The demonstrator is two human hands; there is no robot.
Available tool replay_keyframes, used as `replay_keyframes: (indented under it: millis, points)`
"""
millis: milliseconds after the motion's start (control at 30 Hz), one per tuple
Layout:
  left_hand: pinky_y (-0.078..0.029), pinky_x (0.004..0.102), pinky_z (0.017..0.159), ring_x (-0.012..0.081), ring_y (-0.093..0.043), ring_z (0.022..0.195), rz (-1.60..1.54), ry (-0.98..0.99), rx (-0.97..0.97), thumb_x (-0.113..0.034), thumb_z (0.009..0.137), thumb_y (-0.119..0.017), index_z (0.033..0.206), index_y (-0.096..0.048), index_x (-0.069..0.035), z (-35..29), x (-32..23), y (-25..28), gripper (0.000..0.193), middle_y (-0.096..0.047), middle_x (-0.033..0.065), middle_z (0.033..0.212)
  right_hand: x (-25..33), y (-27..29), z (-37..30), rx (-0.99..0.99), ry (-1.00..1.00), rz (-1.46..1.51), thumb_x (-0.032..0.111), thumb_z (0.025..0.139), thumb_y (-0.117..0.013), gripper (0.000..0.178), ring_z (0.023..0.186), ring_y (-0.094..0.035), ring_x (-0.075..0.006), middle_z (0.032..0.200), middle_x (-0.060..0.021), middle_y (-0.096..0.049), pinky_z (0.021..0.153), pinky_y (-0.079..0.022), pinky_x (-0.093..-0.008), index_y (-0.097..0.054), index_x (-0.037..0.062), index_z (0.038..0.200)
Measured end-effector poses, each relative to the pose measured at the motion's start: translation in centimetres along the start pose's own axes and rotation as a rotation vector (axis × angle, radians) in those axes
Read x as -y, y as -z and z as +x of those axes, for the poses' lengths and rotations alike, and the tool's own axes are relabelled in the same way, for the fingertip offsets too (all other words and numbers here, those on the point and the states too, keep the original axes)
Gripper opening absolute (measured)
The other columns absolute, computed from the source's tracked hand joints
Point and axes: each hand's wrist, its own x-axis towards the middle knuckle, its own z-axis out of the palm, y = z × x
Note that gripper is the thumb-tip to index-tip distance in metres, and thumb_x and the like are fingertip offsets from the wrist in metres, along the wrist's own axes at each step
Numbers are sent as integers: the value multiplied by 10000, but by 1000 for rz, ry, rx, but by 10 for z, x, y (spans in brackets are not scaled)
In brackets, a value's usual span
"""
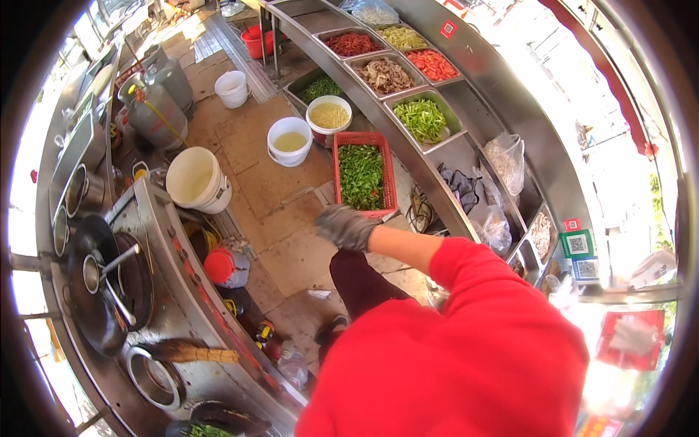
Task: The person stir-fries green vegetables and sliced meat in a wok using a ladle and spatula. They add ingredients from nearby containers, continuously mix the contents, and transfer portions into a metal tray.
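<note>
As a red sleeve (466, 273) stretches over the tiled floor (277, 247), I watch from a distance the gloved right hand (345, 227), just off the near left corner of a red crate (388, 173). Heaped with cut green vegetables (360, 175), the crate stands on the floor, beyond and to the right of the gray fingers (325, 222), which point left, away from it. Blur softens the glove; I cannot tell whether the fingers are spread or pressed together, nor whether the hand touches the crate's rim. On the near side of the crate, I see a dark-trousered leg (357, 280). Beside the crate's far left corner sits a bucket of pale shreds (325, 133); to the crate's left stand a white bucket of yellowish liquid (291, 159) and, farther off, a large cream bucket (220, 197). Right of the crate runs a steel desk (466, 102) with trays of chopped green stalks (419, 120) and red pieces (433, 65). Well left of the crate, I see a black wok (84, 313) holding a metal ladle (91, 273).
</note>
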Motion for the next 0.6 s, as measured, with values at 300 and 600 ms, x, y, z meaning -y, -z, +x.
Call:
replay_keyframes:
  millis: [300,600]
  points:
    - [-505,330,809,273,-647,951,474,-16,305,-235,893,-609,1088,-666,-83,88,-167,-87,254,-675,131,1042,-379,118,1,-181,-911,-225,414,935,-461,531,1297,-416,-353,1377,-201,-466,1087,-320,-395,-538,17,1279]
    - [-488,383,854,321,-641,951,558,-199,441,-214,918,-538,1062,-666,-31,168,-343,-137,266,-669,190,1039,-473,145,69,68,-723,-320,566,898,-456,660,1330,-395,-287,1384,-129,-478,1123,-193,-548,-488,79,1343]
